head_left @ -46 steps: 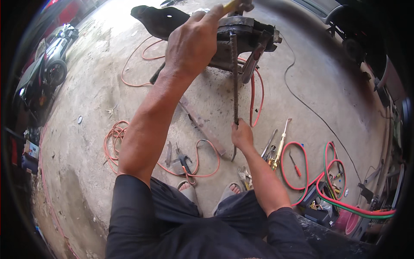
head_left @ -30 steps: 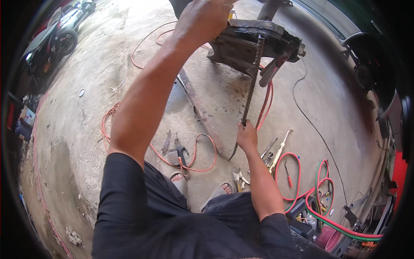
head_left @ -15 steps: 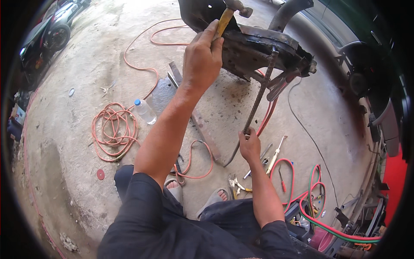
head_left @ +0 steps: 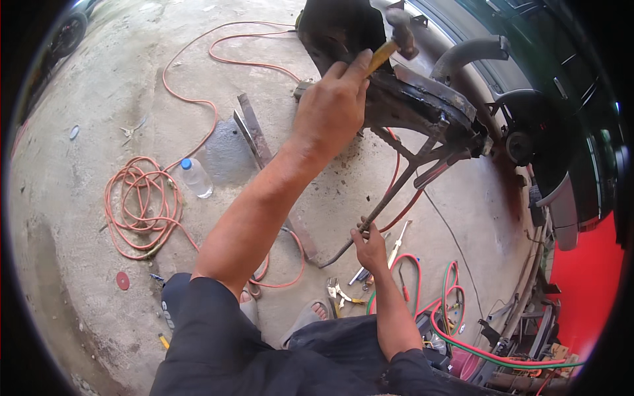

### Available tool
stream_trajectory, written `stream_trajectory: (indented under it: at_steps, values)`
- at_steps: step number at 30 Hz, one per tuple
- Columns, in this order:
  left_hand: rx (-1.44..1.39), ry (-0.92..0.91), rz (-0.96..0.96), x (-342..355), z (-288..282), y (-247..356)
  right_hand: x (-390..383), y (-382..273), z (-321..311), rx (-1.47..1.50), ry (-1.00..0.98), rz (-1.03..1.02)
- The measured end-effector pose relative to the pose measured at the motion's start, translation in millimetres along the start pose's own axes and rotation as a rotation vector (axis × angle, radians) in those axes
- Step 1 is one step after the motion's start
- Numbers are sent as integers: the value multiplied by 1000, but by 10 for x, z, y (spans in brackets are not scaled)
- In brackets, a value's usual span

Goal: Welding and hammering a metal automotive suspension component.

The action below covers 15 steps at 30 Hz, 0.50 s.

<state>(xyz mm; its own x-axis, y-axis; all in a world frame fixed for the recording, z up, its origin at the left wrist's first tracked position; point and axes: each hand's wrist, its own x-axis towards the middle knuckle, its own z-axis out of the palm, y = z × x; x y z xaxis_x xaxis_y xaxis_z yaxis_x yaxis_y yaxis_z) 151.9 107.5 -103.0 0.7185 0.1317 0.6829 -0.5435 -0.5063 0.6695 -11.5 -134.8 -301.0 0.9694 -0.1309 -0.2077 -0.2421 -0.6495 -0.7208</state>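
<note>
My left hand (head_left: 332, 102) is closed around the yellow handle of a hammer (head_left: 401, 41). The hammer's metal head is raised just above a dark, curved metal part (head_left: 416, 102), apparently a vehicle piece with rusty edges. Lower down, my right hand (head_left: 370, 249) grips a long, ribbed metal rod (head_left: 391, 193). That rod slants up to the underside of the part, where its upper end meets a forked piece; the exact contact is hard to tell. Its bent lower end is close to the floor, near a flat metal bar (head_left: 300, 224).
Left of my arm lie a coiled orange hose (head_left: 142, 208) and a water bottle (head_left: 196, 178). Pliers (head_left: 343, 292), a screwdriver (head_left: 404, 287) and red-green hoses (head_left: 456, 297) are near my right forearm. A dark green vehicle (head_left: 581, 86) stands at the right.
The view has shifted, with the floor items now farther left. The hammer, still in my left hand, appears farther right, and its head has turned. The rod slants more; my right hand keeps hold.
</note>
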Motion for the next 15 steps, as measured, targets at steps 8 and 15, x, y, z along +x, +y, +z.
stream_trajectory:
  at_steps: [8,15]
  values:
    - [5,-82,77,141,-84,-63,-559,-329,-471,-42,-156,116]
    - [24,-90,36,125,-23,-107,-1290,167,-1025,35,-46,215]
